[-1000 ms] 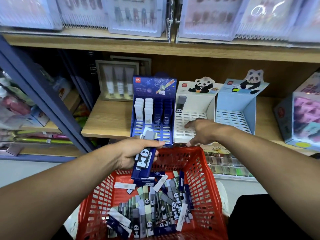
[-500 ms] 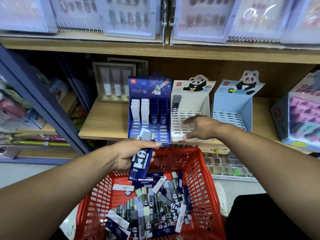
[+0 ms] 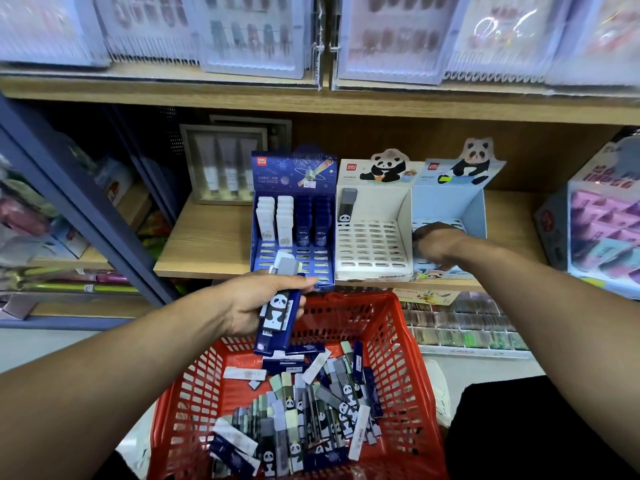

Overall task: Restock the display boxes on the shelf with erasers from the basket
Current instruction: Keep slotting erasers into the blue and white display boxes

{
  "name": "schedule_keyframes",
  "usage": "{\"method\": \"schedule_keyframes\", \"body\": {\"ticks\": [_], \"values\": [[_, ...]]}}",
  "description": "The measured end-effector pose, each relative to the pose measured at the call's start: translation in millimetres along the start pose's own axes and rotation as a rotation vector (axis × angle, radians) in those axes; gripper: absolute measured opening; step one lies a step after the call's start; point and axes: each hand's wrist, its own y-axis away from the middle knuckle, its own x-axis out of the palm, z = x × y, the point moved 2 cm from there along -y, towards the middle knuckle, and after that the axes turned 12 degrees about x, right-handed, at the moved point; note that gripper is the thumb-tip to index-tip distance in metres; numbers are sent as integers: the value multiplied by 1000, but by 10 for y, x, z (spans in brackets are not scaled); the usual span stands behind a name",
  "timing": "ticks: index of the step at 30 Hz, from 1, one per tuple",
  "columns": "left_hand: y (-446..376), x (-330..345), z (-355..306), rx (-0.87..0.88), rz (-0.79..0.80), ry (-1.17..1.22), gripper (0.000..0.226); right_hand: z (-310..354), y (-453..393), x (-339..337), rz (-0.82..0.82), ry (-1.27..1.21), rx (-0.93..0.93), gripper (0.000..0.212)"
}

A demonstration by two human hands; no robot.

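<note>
Left hand (image 3: 258, 299): seen at frame centre, above the basket's far rim; fingers and thumb are curled round a small stack of erasers (image 3: 277, 315).
Right hand (image 3: 437, 249): placed inside the pale blue box (image 3: 450, 209), right of centre; fingers are turned away, so its state cannot be told.
Basket (image 3: 398, 341): red, lower centre; loose erasers (image 3: 311, 417) are heaped in it.
Dark blue box (image 3: 294, 220): four part-filled rows are held on the shelf (image 3: 207, 237).
White box (image 3: 372, 220): one eraser (image 3: 348, 209) stands at its back left.
</note>
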Motion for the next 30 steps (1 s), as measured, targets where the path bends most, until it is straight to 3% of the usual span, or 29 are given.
{"method": "schedule_keyframes", "body": {"ticks": [10,17,20,22,24,27,28,30], "values": [[10,-94,-19,-6,-37,12,25,144,97,110,-89,43,-184,41],[10,-81,-34,12,-61,18,22,169,6,104,-91,210,-108,35],[8,-64,-42,45,-97,37,24,223,150,-109,-220,300,16,29],[28,-40,-49,62,-103,40,23,339,403,-278,-336,267,2,27],[56,-2,-54,67,-81,49,22,516,702,-273,-214,38,-220,30],[92,66,-58,90,-42,105,34,780,1244,37,315,-316,-462,54],[96,85,-59,102,-24,140,41,850,1344,151,398,-329,-492,60],[101,116,-65,123,13,219,44,965,1419,349,413,-322,-541,64]]}}
